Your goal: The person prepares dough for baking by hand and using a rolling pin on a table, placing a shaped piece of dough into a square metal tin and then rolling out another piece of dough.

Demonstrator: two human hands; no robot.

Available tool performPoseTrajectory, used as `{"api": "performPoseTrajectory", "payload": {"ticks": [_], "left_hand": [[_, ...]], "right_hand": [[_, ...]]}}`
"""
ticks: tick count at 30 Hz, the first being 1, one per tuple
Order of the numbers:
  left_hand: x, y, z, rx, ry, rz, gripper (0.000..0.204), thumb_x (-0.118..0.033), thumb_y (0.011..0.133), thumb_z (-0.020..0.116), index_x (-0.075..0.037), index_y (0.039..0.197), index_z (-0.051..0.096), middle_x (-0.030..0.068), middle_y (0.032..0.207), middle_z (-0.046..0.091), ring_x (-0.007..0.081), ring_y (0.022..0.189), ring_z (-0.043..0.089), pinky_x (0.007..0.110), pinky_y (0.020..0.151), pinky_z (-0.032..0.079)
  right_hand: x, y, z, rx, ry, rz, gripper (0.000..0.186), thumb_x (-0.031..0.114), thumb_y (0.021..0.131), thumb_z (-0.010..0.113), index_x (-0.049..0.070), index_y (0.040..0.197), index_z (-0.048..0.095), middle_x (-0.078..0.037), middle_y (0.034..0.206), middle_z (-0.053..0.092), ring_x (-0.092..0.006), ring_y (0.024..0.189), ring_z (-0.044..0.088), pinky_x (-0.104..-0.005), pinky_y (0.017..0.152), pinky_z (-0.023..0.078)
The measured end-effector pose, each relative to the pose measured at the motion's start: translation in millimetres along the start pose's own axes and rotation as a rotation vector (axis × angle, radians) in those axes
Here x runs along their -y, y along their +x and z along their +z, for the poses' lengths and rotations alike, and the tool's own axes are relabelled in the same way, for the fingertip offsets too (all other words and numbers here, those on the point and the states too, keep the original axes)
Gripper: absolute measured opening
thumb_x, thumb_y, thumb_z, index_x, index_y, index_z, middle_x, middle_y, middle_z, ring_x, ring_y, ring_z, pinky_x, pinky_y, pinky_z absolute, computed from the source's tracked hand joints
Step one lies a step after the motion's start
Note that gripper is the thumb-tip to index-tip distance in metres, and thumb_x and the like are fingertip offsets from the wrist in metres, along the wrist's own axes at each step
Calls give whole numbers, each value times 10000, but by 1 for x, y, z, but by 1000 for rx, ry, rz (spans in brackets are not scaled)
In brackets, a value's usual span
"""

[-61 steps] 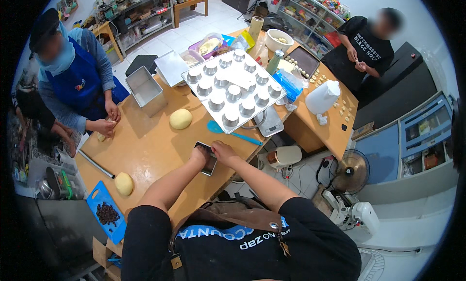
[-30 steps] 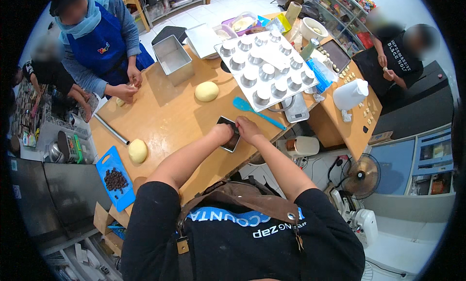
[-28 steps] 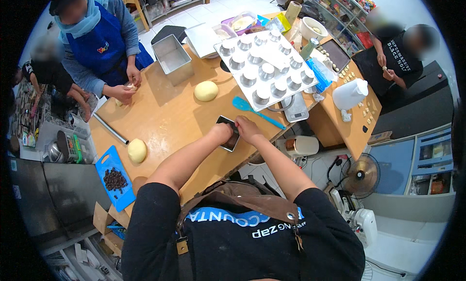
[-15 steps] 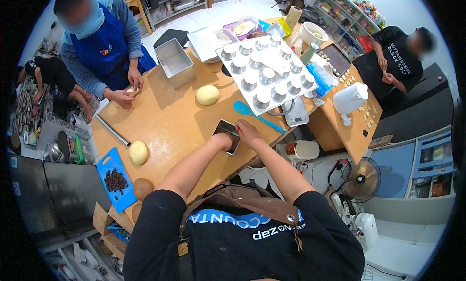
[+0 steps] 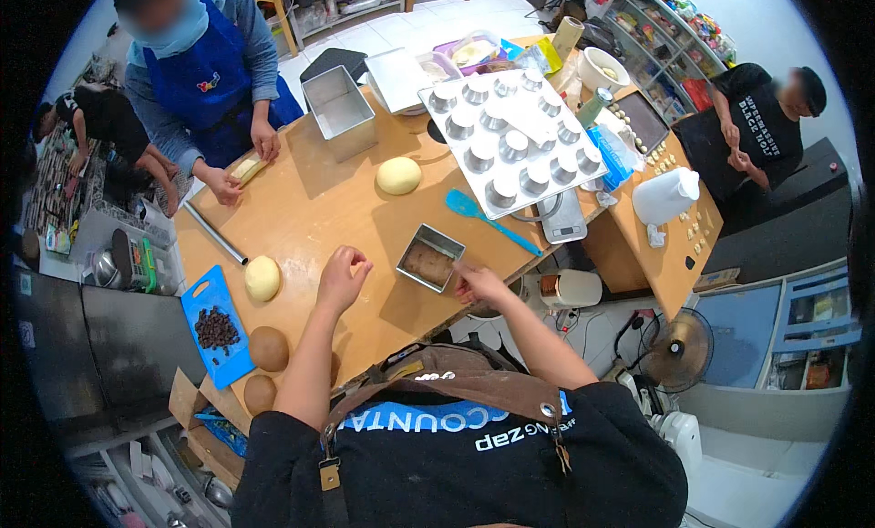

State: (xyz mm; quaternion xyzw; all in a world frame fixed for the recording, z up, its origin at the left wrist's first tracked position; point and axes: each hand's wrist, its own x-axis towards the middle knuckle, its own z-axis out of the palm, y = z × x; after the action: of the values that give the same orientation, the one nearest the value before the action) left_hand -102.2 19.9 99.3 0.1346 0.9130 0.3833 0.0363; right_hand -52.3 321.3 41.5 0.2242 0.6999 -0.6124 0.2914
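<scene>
A small metal loaf tin (image 5: 407,273) stands on the wooden table in front of me, with flattened brown dough (image 5: 430,263) on its bottom. My right hand (image 5: 483,285) pinches the tin's right-hand corner. To the left of the tin, my left hand (image 5: 343,280) hovers over the table, fingers curled together and nothing visible in them. Two brown dough balls (image 5: 268,349) lie near my left forearm. A pale yellow dough ball (image 5: 262,279) rests farther left, and another yellow ball (image 5: 398,176) sits beyond the tin.
A blue cutting board (image 5: 206,295) with dark chopped pieces and a metal tube (image 5: 217,233) lie left. Beyond the tin are a blue spatula (image 5: 492,222), a tray of metal cups (image 5: 512,143) and a square tin (image 5: 343,118). One co-worker (image 5: 214,86) handles dough; another (image 5: 758,131) stands right.
My left hand has come out of the tin and moved left, uncovering the dough inside. My right hand has shifted down and right along the tin. The co-worker's dough piece shows more clearly.
</scene>
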Motion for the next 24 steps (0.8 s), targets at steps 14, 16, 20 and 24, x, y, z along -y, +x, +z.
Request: {"api": "performPoseTrajectory", "payload": {"ticks": [14,16,20,24], "left_hand": [[17,-66,11,30,-18,188,183,-209,820,651,-45,861,583,117,911,584,311,900,567,397,788,463],[19,-71,9,19,-9,195,176,-200,818,653,-43,855,582,118,900,584,311,892,568,397,784,464],[19,-81,3,7,-44,176,153,-172,810,658,-41,836,582,123,873,587,312,872,570,394,775,468],[23,-92,-1,-37,-42,192,147,-165,806,662,-42,823,584,124,863,588,310,865,573,394,772,470]], "right_hand": [[78,-18,24,-332,-830,-730,250,217,818,601,-10,716,576,-213,782,630,-369,759,614,-463,654,469],[80,4,45,-181,-998,-648,237,219,810,597,-11,754,604,-218,826,638,-370,795,619,-458,681,481],[62,70,57,33,-1284,-233,277,238,782,588,5,903,677,-230,953,650,-371,883,629,-435,755,508],[57,105,34,408,-1319,-352,333,295,807,625,20,992,656,-212,911,661,-394,789,625,-442,702,506]]}}
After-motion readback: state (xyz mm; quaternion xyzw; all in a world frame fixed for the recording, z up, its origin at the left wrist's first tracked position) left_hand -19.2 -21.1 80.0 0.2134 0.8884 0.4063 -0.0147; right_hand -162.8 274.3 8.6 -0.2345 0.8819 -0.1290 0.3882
